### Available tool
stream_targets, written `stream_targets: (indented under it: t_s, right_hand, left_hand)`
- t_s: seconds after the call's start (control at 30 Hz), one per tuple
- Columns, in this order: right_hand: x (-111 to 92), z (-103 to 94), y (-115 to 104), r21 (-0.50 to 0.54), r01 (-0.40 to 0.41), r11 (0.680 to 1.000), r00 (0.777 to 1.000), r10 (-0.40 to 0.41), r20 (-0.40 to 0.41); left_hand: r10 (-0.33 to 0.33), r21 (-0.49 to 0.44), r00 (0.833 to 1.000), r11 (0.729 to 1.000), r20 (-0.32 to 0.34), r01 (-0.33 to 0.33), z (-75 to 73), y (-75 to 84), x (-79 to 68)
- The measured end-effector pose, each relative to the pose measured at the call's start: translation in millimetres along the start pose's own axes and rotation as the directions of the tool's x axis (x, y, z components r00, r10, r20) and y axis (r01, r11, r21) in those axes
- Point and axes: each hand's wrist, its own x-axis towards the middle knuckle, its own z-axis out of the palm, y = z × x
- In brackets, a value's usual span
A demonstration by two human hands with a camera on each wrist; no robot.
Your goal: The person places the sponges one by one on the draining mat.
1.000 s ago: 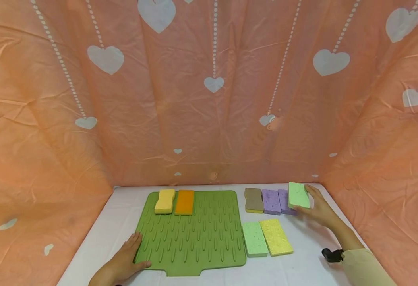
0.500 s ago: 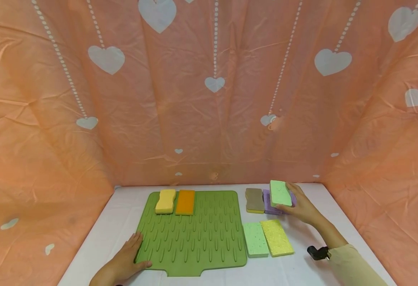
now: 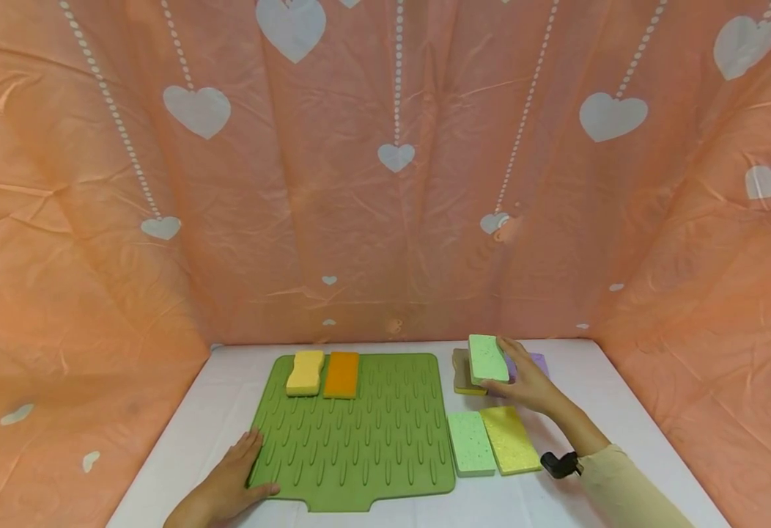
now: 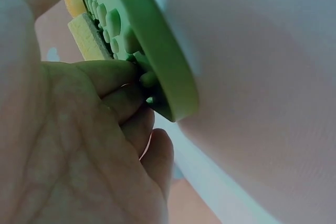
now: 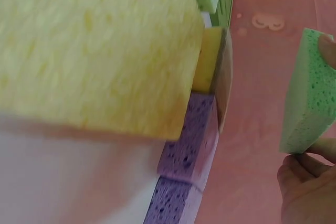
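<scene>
Head view: left hand (image 3: 229, 477), grip relaxed, nothing held, fingers resting on left edge of one green mat (image 3: 399, 433). On mat, two sponges: one waisted yellow sponge (image 3: 305, 372), one orange sponge (image 3: 341, 374). On white bench (image 3: 599, 389), right of mat: one grey-topped sponge (image 3: 461, 372), one pale green sponge (image 3: 471, 444); second green sponge (image 3: 487, 358), raised over grey-topped one, pinched in right hand's (image 3: 527, 383) grip; one flat yellow sponge (image 3: 511, 440); two purple sponges (image 5: 186, 135), partly hidden behind hand.

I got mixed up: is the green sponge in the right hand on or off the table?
Off: the right hand holds the green sponge up; the right wrist view shows curtain between it and the purple sponges.
</scene>
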Motion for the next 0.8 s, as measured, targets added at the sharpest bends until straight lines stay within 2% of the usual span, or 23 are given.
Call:
stream_targets:
  t_s: [0.17,0.37,0.57,0.8]
  right_hand:
    - [4.1,8.2,-6.8,0.002,0.028,1.000,1.000,-0.028,0.012]
    - [9.5,17.8,-14.4,0.004,0.032,0.999,0.999,-0.032,0.040]
    - [16.9,29.4,-24.7,0.009,0.060,0.998,0.997,-0.060,0.057]
    - [26.9,46.4,-36.0,0.002,0.082,0.997,0.992,-0.082,0.096]
  left_hand:
    - [-0.014,0.040,1.000,0.999,0.017,0.013,-6.9,12.5,-3.5]
    - [-0.005,0.031,1.000,1.000,-0.003,0.005,-6.4,14.3,-4.1]
    - [0.007,0.013,1.000,1.000,-0.020,-0.007,-1.8,5.6,-2.4]
    - [0.039,0.026,0.997,0.999,-0.070,-0.037,8.8,-13.1,1.0]
